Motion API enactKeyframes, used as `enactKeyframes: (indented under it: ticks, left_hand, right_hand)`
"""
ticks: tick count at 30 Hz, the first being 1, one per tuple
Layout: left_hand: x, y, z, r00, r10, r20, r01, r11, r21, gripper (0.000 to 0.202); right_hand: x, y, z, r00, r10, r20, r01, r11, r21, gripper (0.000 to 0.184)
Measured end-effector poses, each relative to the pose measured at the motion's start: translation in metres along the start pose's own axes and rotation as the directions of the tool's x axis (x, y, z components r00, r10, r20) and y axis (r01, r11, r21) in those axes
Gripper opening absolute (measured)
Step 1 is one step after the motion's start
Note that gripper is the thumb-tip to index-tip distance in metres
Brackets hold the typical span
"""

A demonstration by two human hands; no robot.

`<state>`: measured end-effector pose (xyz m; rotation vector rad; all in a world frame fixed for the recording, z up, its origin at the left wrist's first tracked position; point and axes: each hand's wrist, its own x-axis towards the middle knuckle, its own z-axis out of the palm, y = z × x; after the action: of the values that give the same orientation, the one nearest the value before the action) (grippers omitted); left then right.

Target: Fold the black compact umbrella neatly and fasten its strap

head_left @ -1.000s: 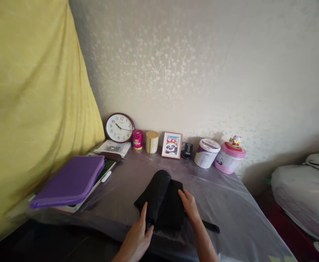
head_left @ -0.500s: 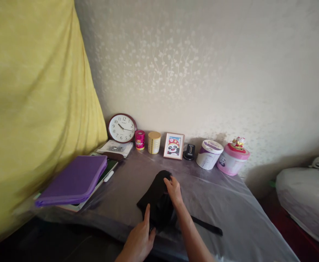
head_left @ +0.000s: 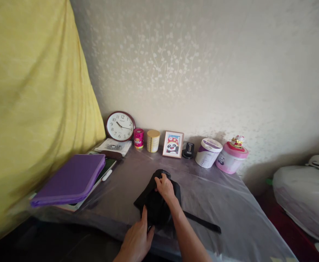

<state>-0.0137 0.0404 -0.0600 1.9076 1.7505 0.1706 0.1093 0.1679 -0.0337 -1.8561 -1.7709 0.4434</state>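
Observation:
A black fabric bundle (head_left: 156, 207) lies on the table in front of me. Its exact kind is unclear. From its right side a flat black strap (head_left: 203, 222) runs out across the tabletop. My left hand (head_left: 138, 234) holds the near end, with the index finger stretched along the fabric and the thumb apart at the edge. A small dark rounded part shows between that thumb and finger. My right hand (head_left: 165, 187) reaches over the bundle and grips the cloth near its far end with bent fingers.
A purple zip folder (head_left: 69, 178) and a white marker (head_left: 106, 175) lie at the left. Along the wall stand a clock (head_left: 120, 126), a pink can (head_left: 138, 138), a yellow-lidded tin (head_left: 153, 141), a panda picture frame (head_left: 173, 144), a black hole punch-like object (head_left: 188, 150) and two tubs (head_left: 208, 153).
My right hand has shifted left across the far end of the bundle, and its fingers have curled over the cloth. The bundle's right side now spreads wider. My left hand stays at the near end.

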Motion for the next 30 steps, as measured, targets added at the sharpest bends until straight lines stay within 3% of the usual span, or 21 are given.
enactKeyframes:
  ticks: [4,9,14,17,21,26,30]
  left_hand:
    - [-0.006,-0.005,0.005,0.999,0.039,-0.031,-0.041,0.996,-0.081,0.065]
    - [-0.016,-0.005,-0.001,0.979,0.159,-0.126,-0.179,0.969,-0.171,0.072]
    - [-0.013,0.001,-0.01,0.987,0.158,0.019,-0.157,0.986,-0.049,0.07]
    - [-0.006,0.003,-0.006,0.992,0.115,0.053,-0.116,0.993,0.024,0.072]
    - [0.0,0.0,0.003,0.993,0.116,0.009,-0.116,0.992,0.048,0.069]
    - [0.0,-0.001,0.008,0.993,0.115,-0.026,-0.113,0.992,0.058,0.062]
    - [-0.002,0.0,0.008,0.995,0.097,-0.034,-0.095,0.995,0.04,0.064]
  right_hand:
    - [-0.005,-0.002,-0.002,0.998,-0.05,0.042,0.049,0.999,0.018,0.037]
    - [-0.011,-0.002,0.001,0.988,-0.157,0.011,0.157,0.987,-0.036,0.032]
    - [-0.02,-0.003,0.003,0.962,-0.272,0.021,0.272,0.962,-0.02,0.027]
    - [-0.024,-0.001,0.003,0.933,-0.359,0.025,0.359,0.933,0.0,0.023]
    - [-0.036,0.004,-0.006,0.881,-0.47,0.06,0.462,0.88,0.115,0.021]
    - [-0.065,0.009,-0.023,0.782,-0.623,-0.018,0.601,0.746,0.285,0.023]
    - [-0.073,0.016,-0.022,0.745,-0.665,-0.056,0.652,0.707,0.274,0.025]
